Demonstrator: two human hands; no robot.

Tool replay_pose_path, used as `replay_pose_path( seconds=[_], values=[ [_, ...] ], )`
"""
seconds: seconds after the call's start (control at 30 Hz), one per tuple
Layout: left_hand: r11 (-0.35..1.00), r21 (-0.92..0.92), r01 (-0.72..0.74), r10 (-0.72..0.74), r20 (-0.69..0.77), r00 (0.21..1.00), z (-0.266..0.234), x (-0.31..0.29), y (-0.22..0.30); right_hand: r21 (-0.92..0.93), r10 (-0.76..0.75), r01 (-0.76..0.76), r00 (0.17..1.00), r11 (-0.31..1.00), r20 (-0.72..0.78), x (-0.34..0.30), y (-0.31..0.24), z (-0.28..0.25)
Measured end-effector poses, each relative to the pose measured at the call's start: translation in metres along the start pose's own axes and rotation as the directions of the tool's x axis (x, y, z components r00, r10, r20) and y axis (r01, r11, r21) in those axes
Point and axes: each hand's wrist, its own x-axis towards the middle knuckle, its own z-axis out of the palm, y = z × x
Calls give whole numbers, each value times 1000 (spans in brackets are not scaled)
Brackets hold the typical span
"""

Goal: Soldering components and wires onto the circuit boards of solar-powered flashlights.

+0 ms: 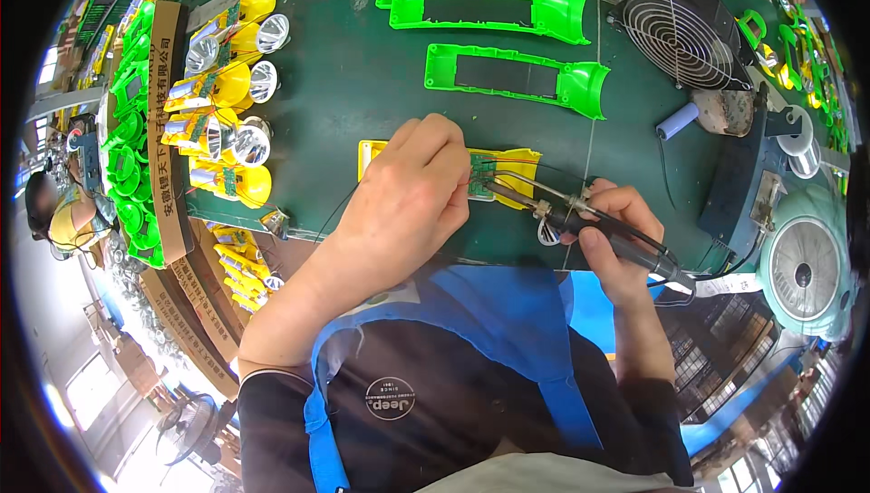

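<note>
In my right hand [623,230] is a soldering iron [625,246] with a thin metal feed tube [535,181] running along it. Its tip meets a small green circuit board [481,176]. The board sits in a yellow plastic housing [514,161] lying on the bench in front of me. My left hand [410,189] covers the housing's left part, fingers bent and pinched together at the board's left edge. What those fingers grip is hidden; thin wires come out near them. A small silvery reflector [548,232] shows beneath the iron.
Green plastic housings [517,76] lie on the green bench [362,67] beyond. Several yellow lamp assemblies [213,135] line the left, beside a cardboard box [163,130] of green parts. At right are a black fan [680,31], a blue cylindrical cell [678,120], a solder spool [797,135] and a round fan [804,266].
</note>
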Motion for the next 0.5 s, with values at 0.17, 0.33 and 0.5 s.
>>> replay_pose_path(
  seconds=[0.17, 0.33, 0.5],
  values=[
    [1000, -3, -11, 11, 3, 1000, 0, 0, -1, 23, 72, -71, 996, 997, -49, -3, -2, 3],
    [1000, -12, -10, 10, 5, 1000, 0, -1, -2, 98, 152, -143, 984, 985, -94, -3, -8, 8],
    [999, -39, -7, 9, 42, 999, -2, 0, -3, 56, 100, -98, 994, 994, -46, -2, -6, 3]
  ],
)
